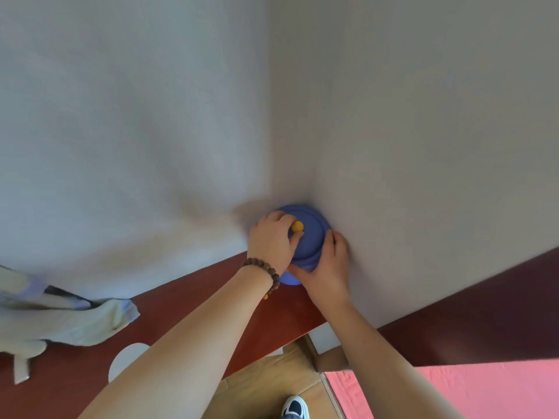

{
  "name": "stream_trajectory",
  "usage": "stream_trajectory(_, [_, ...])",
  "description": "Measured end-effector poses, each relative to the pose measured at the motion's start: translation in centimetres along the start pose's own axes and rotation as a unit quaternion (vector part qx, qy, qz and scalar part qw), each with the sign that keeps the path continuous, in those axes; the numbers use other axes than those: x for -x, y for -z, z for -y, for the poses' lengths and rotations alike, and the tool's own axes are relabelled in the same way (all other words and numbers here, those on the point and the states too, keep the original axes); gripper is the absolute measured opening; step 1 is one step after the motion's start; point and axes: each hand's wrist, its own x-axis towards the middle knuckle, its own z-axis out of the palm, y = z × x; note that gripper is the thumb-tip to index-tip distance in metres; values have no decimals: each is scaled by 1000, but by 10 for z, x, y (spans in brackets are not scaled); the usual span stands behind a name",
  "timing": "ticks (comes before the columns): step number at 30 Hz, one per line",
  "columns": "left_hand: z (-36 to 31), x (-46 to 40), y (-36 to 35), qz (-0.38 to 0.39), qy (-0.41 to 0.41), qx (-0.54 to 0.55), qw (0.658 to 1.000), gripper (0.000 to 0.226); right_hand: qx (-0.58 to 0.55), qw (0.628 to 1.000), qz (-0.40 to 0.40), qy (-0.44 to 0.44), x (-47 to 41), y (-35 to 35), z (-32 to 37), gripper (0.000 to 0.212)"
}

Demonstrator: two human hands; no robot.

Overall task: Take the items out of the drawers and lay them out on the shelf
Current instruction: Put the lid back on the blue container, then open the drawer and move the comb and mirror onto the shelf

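Note:
A round blue container (pixel 311 237) with a blue lid and a yellow knob (pixel 297 226) stands in the far corner of the red-brown shelf (pixel 211 282), against the two walls. My left hand (pixel 270 241), with a bead bracelet at the wrist, rests on the lid with thumb and fingers around the yellow knob. On the container's right side my right hand (pixel 328 267) grips the blue wall from below and beside. Both hands touch the container. The container's lower part is partly hidden behind my hands.
A crumpled pale cloth (pixel 69 319) lies on the shelf at the left. A white round object (pixel 124 361) shows beside my left forearm. Below the shelf edge are wooden floor, a pink mat (pixel 484 388) and my shoe (pixel 295 408).

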Motion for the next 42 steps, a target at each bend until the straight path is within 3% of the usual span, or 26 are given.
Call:
stream_trajectory(9, [1, 3, -3, 6, 11, 12, 1000, 31, -9, 1000, 10, -14, 2, 1, 2, 109])
stream_trajectory(15, [6, 17, 13, 23, 10, 2, 1000, 55, 30, 999, 21, -3, 3, 4, 7, 104])
stream_trajectory(21, [34, 67, 45, -56, 77, -38, 995, 59, 60, 990, -27, 123, 24, -3, 37, 70])
stream_trajectory(28, [104, 166, 89, -110, 202, -95, 969, 57, 46, 977, 75, 195, 78, -73, 90, 58])
stream_trajectory(35, [184, 280, 128, -152, 272, -116, 943, 50, 74, 954, 180, 229, 162, -141, 131, 57])
stream_trajectory(42, [274, 396, 167, -146, 271, -127, 943, 52, 94, 957, 190, 201, 277, -227, 174, 54])
